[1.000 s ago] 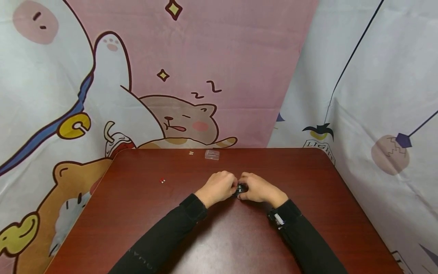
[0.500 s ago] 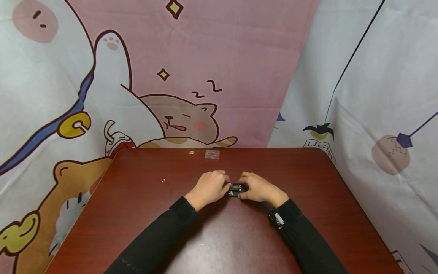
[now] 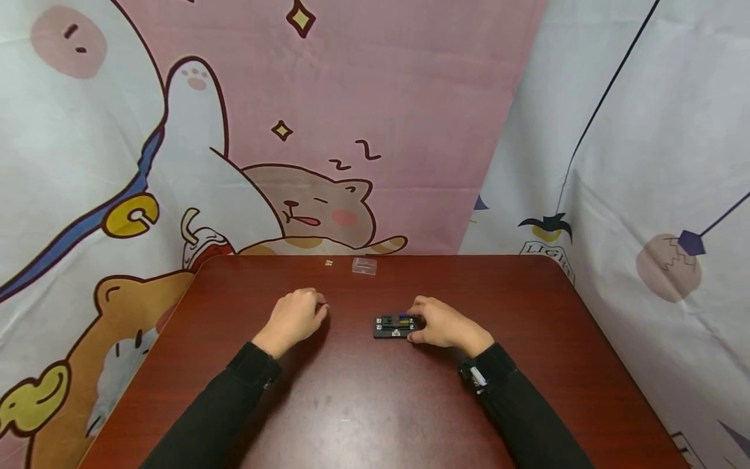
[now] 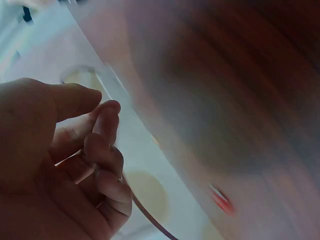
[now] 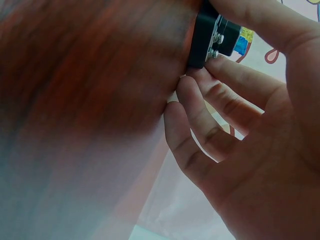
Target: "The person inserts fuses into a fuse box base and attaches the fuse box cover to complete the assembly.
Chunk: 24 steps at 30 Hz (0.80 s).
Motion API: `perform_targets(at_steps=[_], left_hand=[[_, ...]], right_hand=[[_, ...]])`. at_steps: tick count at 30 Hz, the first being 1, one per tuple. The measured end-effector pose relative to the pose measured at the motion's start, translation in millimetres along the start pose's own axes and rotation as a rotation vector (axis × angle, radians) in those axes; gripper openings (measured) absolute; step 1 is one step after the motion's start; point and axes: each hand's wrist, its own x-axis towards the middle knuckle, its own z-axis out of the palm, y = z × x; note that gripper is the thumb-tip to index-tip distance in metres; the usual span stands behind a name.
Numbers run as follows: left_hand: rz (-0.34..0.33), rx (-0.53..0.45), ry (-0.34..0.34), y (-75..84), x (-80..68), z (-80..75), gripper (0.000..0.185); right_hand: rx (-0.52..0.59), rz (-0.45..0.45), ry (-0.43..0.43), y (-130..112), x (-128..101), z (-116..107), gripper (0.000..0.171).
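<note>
A small black block with metal screw terminals lies on the table in the head view. At its right end my right hand pinches it between thumb and fingers. From the right wrist, the black block shows silvery screws and a blue and yellow piece on top. My left hand is over the table to the left, apart from the block. Its fingers hang loosely curled, and nothing shows between them in the left wrist view. A blurred small red piece lies on the table near that hand.
A clear plastic box sits at the table's far edge. Beside it are tiny pale pieces. Behind the brown table hangs a cartoon-printed cloth.
My left hand has let go of the block and moved left, now covering the small red pieces in the head view. The right hand stays at the block, which is now more exposed.
</note>
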Motion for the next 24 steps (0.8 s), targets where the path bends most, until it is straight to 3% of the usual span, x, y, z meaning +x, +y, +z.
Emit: perform_targets(at_steps=[6,11,16,24], left_hand=[[-0.169,-0.007,-0.023,-62.9,-7.7,-15.5,0.026],[-0.239,-0.031,-0.074,-92.4,-13.1,-23.1,0.029],[-0.237,-0.05,-0.113,-101.2,-14.6,-22.2,0.03],[-0.222,-0.051,-0.125,-97.1,-11.3,-20.5,0.023]], right_hand=[[0.006,-0.007,0.0,1,1,0,0.049],[0.007,-0.001,-0.005,3,1,1,0.051],[0.004,0.002,-0.006,4,1,1,0.051],[0.009,0.009,-0.011,3,1,1,0.051]])
